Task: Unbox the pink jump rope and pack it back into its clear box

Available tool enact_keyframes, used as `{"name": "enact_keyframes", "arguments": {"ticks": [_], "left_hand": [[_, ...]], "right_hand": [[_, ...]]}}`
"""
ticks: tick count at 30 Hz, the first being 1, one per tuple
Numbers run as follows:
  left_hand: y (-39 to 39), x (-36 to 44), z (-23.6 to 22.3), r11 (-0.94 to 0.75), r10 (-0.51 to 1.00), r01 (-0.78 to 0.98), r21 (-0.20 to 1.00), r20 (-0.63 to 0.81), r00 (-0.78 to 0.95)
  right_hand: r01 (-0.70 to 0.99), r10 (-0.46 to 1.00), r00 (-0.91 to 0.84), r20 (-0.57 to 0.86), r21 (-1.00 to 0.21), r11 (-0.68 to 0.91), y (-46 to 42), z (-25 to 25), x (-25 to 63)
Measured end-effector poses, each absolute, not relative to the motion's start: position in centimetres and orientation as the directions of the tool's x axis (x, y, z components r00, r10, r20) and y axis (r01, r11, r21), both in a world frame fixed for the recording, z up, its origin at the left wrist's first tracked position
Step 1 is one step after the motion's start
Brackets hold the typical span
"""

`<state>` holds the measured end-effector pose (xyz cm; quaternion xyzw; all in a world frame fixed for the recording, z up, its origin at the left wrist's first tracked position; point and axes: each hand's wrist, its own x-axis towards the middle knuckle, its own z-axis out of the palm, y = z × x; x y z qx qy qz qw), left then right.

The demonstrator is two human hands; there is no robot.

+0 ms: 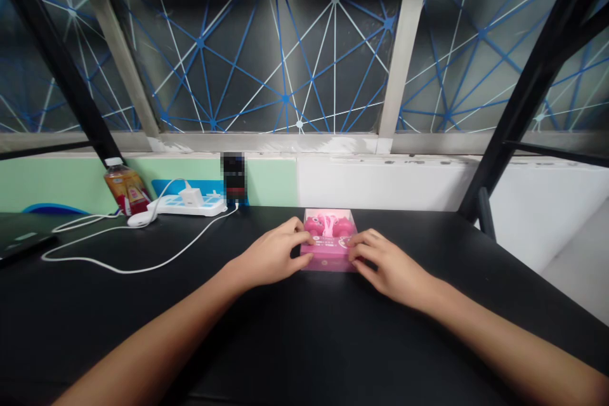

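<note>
A small pink box [328, 252] with a clear top part lies on the black table, in front of the wall. Through its clear part two rounded, bright pink items [343, 227] show, with something paler between them; I cannot tell their kind. My left hand [273, 252] holds the box at its left side, thumb low and fingers bent above. On the opposite side my right hand [387, 266] has its curled fingertips against the right edge. Both hands grip the box between them.
On the black table [304, 342], a white power strip [190, 205] with a plugged-in charger [191, 196] and a white cable [128, 271] lie left. A drink bottle [127, 187] and a blurred-out phone-like device [234, 179] lean near the wall. Black frame posts [518, 89] stand at both sides.
</note>
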<state>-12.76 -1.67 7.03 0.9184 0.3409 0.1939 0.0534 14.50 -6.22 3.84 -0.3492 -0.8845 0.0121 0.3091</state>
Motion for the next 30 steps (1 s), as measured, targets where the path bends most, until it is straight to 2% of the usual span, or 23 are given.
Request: {"name": "enact_keyframes", "arguments": {"ticks": [4, 8, 14, 17, 24, 27, 30], "left_hand": [[-2.0, -12.4, 6.9, -0.789, 0.615, 0.552, 0.27, 0.332, 0.716], [-2.3, -12.3, 6.9, -0.753, 0.658, 0.586, 0.299, 0.304, 0.689], [-2.4, -12.4, 6.8, -0.733, 0.679, 0.599, 0.323, 0.288, 0.675], [-2.1, -12.6, 6.8, -0.74, 0.67, 0.585, 0.332, 0.286, 0.686], [-2.0, -12.9, 7.2, -0.749, 0.656, 0.564, 0.348, 0.274, 0.703], [-1.9, -12.8, 7.3, -0.743, 0.662, 0.558, 0.371, 0.28, 0.696], [-1.7, -12.6, 7.2, -0.729, 0.675, 0.554, 0.401, 0.288, 0.679]], "right_hand": [[0.638, 0.647, -0.557, 0.521, -0.23, 0.734, -6.7, 4.2, 14.4], [0.659, 0.691, -0.516, 0.506, -0.282, 0.697, -7.1, 4.7, 14.2], [0.617, 0.663, -0.552, 0.506, -0.286, 0.733, -6.8, 4.9, 14.5], [0.642, 0.651, -0.584, 0.485, -0.216, 0.736, -6.7, 4.9, 14.7], [0.772, 0.65, -0.582, 0.488, 0.08, 0.631, -8.0, 4.5, 13.4], [0.779, 0.645, -0.584, 0.492, 0.119, 0.615, -8.6, 4.5, 12.8], [0.764, 0.632, -0.582, 0.512, 0.076, 0.641, -8.9, 4.7, 12.4]]}}
